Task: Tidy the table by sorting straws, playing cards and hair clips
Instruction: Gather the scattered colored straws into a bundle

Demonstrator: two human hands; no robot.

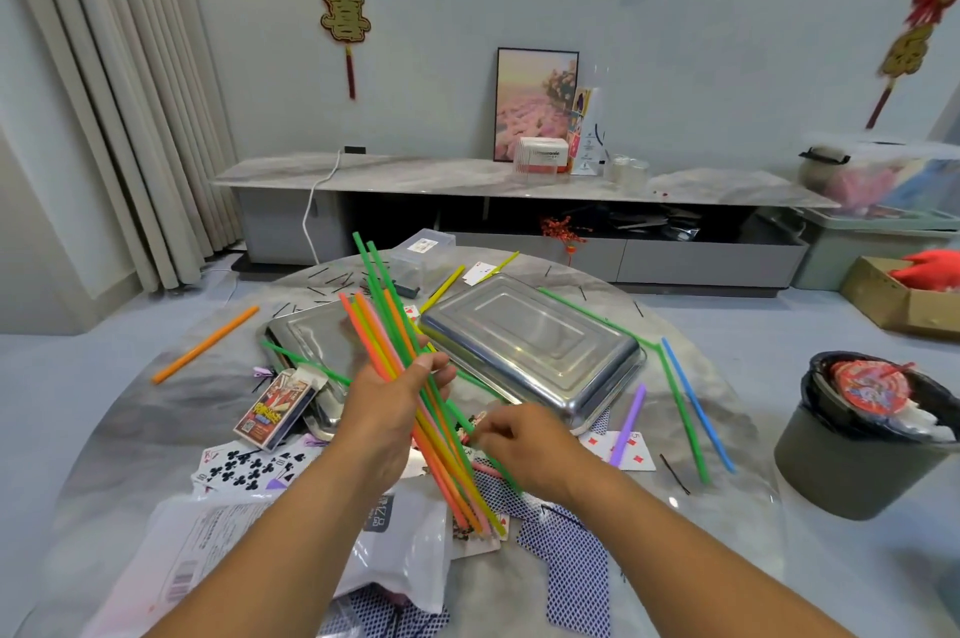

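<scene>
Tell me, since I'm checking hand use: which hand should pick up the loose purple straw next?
Right, probably. The left hand already grips the straw bundle, while the right hand reaches low, nearer the purple straw.

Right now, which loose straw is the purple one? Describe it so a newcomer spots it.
Start at the upturned steel tray right of the hands. Off its near right corner, the purple straw lies slanting across a face-up red diamonds card. It is shorter than the green straw and blue straw further right.

I'm looking at smooth plastic straws in my left hand, two shiny metal trays, a glossy marble-look table, a glossy cardboard card box, and crinkly plastic bags.
</scene>
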